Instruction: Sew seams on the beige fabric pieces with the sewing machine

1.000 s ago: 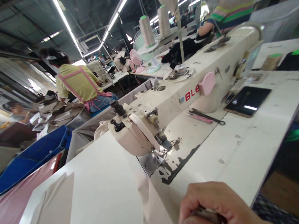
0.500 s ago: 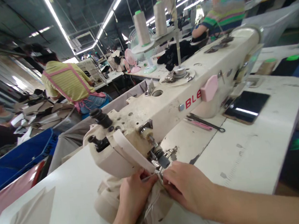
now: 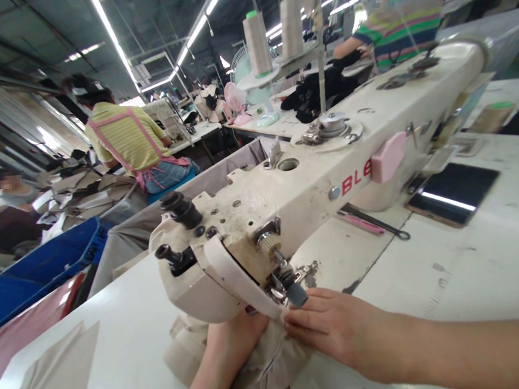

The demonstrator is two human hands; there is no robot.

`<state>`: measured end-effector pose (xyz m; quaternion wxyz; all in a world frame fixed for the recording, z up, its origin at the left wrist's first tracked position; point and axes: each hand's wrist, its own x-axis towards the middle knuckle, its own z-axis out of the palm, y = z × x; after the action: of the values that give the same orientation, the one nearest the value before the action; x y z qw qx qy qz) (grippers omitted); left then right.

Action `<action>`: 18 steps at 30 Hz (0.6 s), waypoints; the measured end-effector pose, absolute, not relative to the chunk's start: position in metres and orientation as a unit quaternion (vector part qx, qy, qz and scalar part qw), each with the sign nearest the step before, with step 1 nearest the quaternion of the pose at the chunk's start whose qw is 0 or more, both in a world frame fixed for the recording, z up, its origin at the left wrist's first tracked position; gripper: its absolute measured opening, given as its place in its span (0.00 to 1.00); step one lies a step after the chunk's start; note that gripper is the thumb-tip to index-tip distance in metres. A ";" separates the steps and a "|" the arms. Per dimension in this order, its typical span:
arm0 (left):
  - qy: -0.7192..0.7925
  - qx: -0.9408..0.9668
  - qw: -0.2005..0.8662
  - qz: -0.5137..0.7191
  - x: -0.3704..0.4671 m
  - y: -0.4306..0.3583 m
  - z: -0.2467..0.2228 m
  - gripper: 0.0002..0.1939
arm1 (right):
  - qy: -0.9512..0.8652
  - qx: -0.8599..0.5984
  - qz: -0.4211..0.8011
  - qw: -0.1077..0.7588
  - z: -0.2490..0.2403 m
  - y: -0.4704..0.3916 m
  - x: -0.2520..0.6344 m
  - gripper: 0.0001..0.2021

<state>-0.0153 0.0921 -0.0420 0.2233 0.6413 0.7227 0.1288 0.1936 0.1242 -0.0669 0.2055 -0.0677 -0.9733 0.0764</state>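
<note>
Hands pressing beige fabric | machine head hides needle | phone, scissors behind

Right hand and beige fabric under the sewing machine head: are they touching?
Touching. The head view shows the right hand lying flat on the beige fabric, fingertips pressed onto it beside the needle area.

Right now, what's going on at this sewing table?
A person is feeding bunched beige fabric under the needle end of a worn cream industrial sewing machine. The left hand presses the cloth beneath the machine head, and the right hand lies flat on it beside the presser foot. A black tablet lies on the white table. Other people work at stations behind.
</note>
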 end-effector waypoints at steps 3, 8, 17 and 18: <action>0.713 0.651 0.213 0.149 -0.023 0.100 -0.044 0.11 | -0.973 -0.062 0.058 0.215 -0.068 0.125 0.195 0.16; 0.697 0.657 0.222 0.182 -0.040 0.109 -0.058 0.12 | -0.972 -0.091 0.073 0.204 -0.070 0.119 0.192 0.15; 0.674 0.681 0.199 0.204 -0.041 0.109 -0.063 0.17 | -0.953 -0.132 0.205 0.180 -0.054 0.122 0.191 0.14; 0.674 0.682 0.196 0.205 -0.041 0.109 -0.063 0.17 | -0.952 -0.133 0.208 0.181 -0.053 0.122 0.191 0.14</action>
<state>-0.0407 0.1089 -0.0632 0.1964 0.6825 0.6736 0.2048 0.1907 0.1223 -0.0534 0.1808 -0.1326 -0.9520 0.2084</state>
